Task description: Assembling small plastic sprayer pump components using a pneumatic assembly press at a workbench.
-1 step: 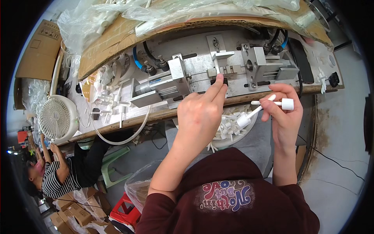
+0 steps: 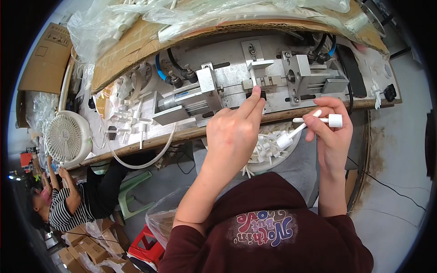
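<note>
My left hand (image 2: pixel 234 129) reaches to the middle of a metal clamping fixture (image 2: pixel 268 83), index and middle fingers stretched forward together. The index fingertip presses on a white plastic stick (image 2: pixel 253 76) lying in the small central block; my thumb is hidden under the hand. My right hand (image 2: pixel 334 134), right of the fixture's front edge, is closed on two white capped stems. One capped stem (image 2: pixel 335 121) lies sideways with its ribbed cap to the right. The other capped stem (image 2: pixel 285 140) slants down-left, its cap over a round white basin (image 2: pixel 284 159) of similar white parts.
Metal cylinder blocks (image 2: pixel 189 98) with hoses flank the fixture. Cardboard (image 2: pixel 123 66) and plastic bags lie behind. White parts (image 2: pixel 129 119) and a fan (image 2: pixel 67 139) stand at left, a dark phone (image 2: pixel 353 70) at right. Another person (image 2: pixel 68 204) sits at far left, beside a green stool (image 2: pixel 132 195).
</note>
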{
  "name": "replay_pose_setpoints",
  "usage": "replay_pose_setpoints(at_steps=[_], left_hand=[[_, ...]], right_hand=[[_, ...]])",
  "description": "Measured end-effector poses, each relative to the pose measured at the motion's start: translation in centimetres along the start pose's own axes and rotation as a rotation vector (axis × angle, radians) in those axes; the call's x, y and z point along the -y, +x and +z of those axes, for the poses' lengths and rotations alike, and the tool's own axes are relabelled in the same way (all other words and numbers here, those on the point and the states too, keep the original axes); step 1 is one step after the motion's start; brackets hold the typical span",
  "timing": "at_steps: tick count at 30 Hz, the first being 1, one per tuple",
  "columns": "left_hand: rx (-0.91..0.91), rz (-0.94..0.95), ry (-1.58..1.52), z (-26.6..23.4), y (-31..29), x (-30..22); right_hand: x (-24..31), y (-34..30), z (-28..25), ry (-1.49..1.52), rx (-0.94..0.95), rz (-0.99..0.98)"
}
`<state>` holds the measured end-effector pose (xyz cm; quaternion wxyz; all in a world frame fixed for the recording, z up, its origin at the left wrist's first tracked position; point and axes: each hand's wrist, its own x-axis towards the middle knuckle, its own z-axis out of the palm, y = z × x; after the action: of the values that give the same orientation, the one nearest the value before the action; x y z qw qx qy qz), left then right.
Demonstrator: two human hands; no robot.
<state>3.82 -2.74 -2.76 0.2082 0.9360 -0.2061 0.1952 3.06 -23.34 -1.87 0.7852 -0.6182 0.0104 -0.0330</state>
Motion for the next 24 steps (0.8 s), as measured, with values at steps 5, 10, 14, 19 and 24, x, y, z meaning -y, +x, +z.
replay_pose_setpoints(at_steps=[5,10,14,19,24], left_hand=[[0.017,0.062,-0.518,-1.3,-0.8,-0.6],[-0.024,0.140,-0.613,-1.8,-1.9,-2.0],[-0.107,-0.072,-0.514,-1.3,-2.1,-1.3],[-0.113,-0.099,-0.199,0.8,-1.4,-0.8],[-0.091,-0.022,0.008,1.1,-0.2,-0.3]], right_hand=[[-0.2,0.2,0.4,0.108,-0.026,0.089],[-1.2,0.1,0.6,0.185,0.092,0.098],[-0.7,0.3,0.9,0.145,0.070,-0.071],[-0.4,0.0,1.0,0.204,0.104,-0.167],[-0.4,-0.4,0.6,0.044,0.127,-0.259]])
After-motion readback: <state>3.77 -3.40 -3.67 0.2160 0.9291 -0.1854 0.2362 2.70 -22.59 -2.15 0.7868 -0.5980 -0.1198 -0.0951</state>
